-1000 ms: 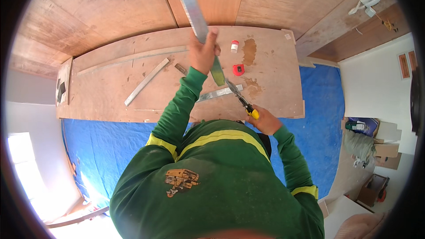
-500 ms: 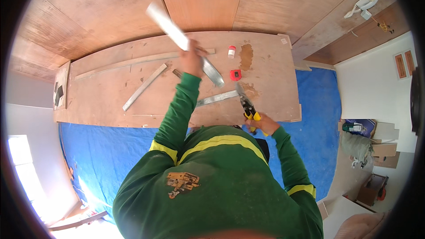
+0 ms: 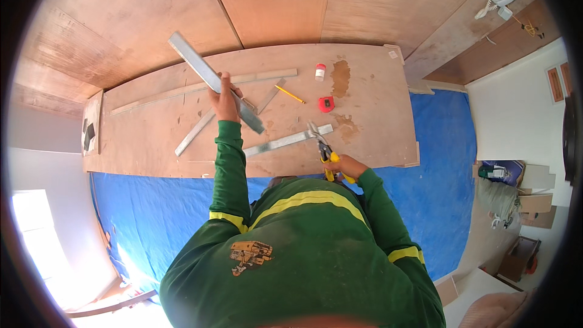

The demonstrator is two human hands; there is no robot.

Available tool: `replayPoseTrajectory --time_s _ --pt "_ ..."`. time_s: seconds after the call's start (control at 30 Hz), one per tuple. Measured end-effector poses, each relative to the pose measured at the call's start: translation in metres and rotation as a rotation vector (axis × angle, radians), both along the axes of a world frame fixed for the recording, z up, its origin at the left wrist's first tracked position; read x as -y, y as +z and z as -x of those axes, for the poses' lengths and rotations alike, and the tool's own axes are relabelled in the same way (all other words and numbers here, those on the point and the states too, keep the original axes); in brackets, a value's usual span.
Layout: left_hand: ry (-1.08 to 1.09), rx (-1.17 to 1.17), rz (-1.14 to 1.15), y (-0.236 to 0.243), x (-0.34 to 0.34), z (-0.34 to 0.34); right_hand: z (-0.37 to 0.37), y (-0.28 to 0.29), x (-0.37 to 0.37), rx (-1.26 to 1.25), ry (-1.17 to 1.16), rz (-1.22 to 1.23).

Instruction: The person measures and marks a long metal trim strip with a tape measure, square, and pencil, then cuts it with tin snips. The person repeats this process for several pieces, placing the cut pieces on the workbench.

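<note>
My left hand (image 3: 226,103) is closed around a galvanized metal channel (image 3: 197,64), raised above the table and slanting from far left to near right. In my right hand (image 3: 352,167), at the table's front edge, is a pair of tin snips (image 3: 326,150) with yellow handles. The handles are spread apart and the blades point away from me. Just by the blades, a second metal channel (image 3: 288,140) lies on the wooden table (image 3: 370,127). A yellow pencil (image 3: 290,93) and a red tape measure (image 3: 326,104) lie beyond it.
A long metal strip (image 3: 255,77) runs along the table's far side. A shorter strip (image 3: 193,135) lies at the left, partly behind my left hand. A small bottle with a red cap (image 3: 320,73) stands near the tape measure. Blue sheeting (image 3: 440,164) covers the floor around.
My left hand has come left and nearer with the metal channel, uncovering the pencil. The snips have shifted slightly left, with their handles now farther apart.
</note>
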State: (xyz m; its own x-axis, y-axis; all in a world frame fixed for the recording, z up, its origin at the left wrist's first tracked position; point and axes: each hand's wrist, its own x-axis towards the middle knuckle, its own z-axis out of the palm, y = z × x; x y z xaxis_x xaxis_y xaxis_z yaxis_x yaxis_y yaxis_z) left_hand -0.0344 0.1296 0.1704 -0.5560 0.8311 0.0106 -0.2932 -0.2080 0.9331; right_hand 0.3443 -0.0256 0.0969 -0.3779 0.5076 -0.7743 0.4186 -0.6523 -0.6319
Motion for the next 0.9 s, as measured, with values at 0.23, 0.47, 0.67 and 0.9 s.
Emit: replayPoseTrajectory --time_s 0.23,0.47,0.67,0.9 --pt "-0.194 -0.847 0.329 -0.121 0.053 0.046 -0.054 -0.030 0.054 -0.174 -0.502 0.072" --pt "-0.666 -1.215 0.296 -0.169 0.093 0.033 -0.068 -0.017 0.088 -0.372 -1.013 -0.034" --pt "-1.186 -1.230 0.349 -0.150 0.080 -0.070 -0.021 0.008 0.159 -0.305 -1.125 0.099" --pt "-1.351 -1.212 0.061 -0.169 0.074 -0.136 0.017 0.047 0.261 -0.732 -1.309 0.142"
